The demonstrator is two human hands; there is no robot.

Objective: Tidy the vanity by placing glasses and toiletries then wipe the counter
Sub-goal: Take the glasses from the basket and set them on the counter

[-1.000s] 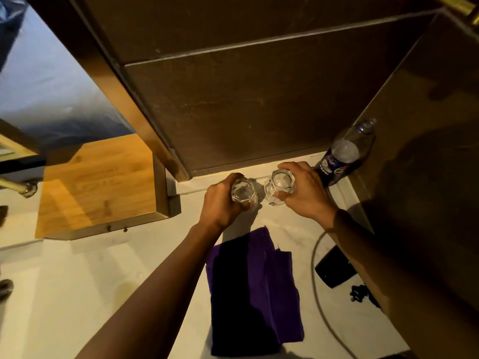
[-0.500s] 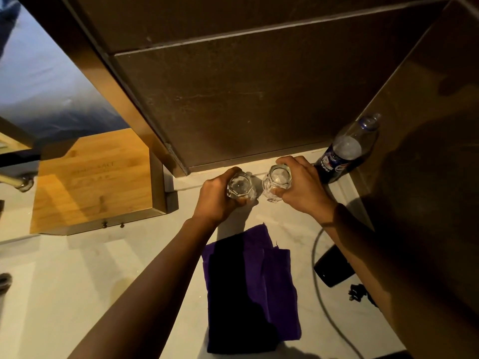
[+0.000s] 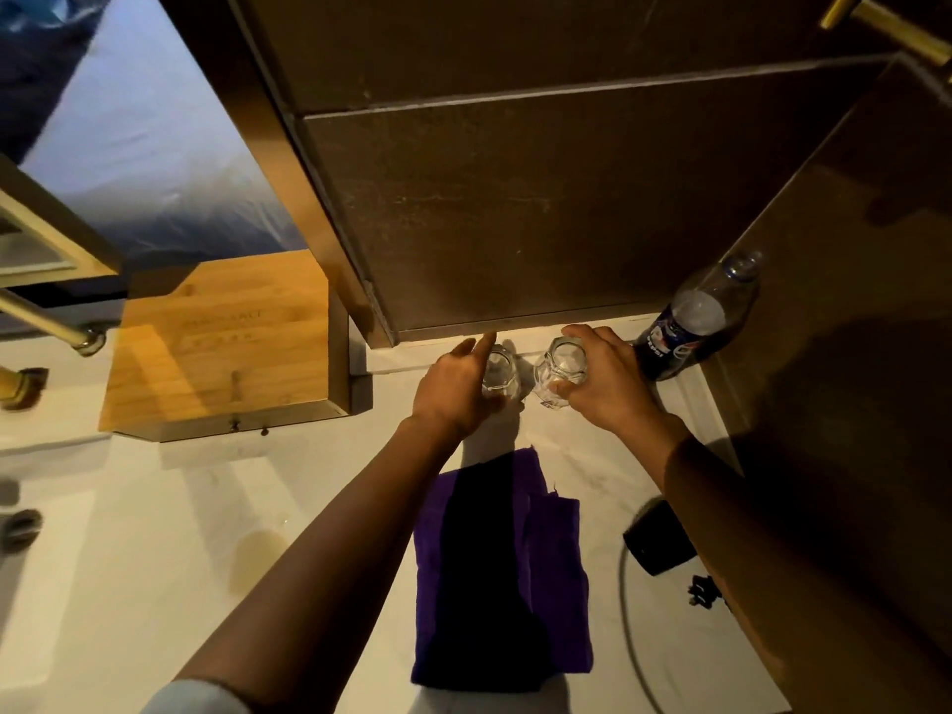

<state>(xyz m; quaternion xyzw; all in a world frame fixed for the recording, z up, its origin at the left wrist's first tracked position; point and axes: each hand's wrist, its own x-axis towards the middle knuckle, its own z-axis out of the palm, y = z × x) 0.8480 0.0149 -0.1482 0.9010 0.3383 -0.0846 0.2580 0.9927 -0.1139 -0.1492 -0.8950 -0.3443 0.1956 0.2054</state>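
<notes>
Two clear faceted glasses stand side by side on the white counter (image 3: 206,507), close to the dark back wall. My left hand (image 3: 453,394) is beside the left glass (image 3: 500,373) with its fingers spread and lifted off it; only the thumb stays near its base. My right hand (image 3: 613,383) wraps the right glass (image 3: 561,365), fingers over the rim and thumb at the front. A folded purple cloth (image 3: 546,559) lies on the counter just in front of the glasses, partly under my forearm's shadow.
A cola bottle (image 3: 690,327) stands in the back right corner by the side wall. A wooden box (image 3: 221,347) sits at the left below the mirror (image 3: 154,146). A black device (image 3: 657,541) with a cable (image 3: 626,610) lies at the right. A brass tap (image 3: 46,322) is far left.
My left hand has loosened its grip and spread its fingers away from the left glass. My right hand still holds the right glass in the same spot.
</notes>
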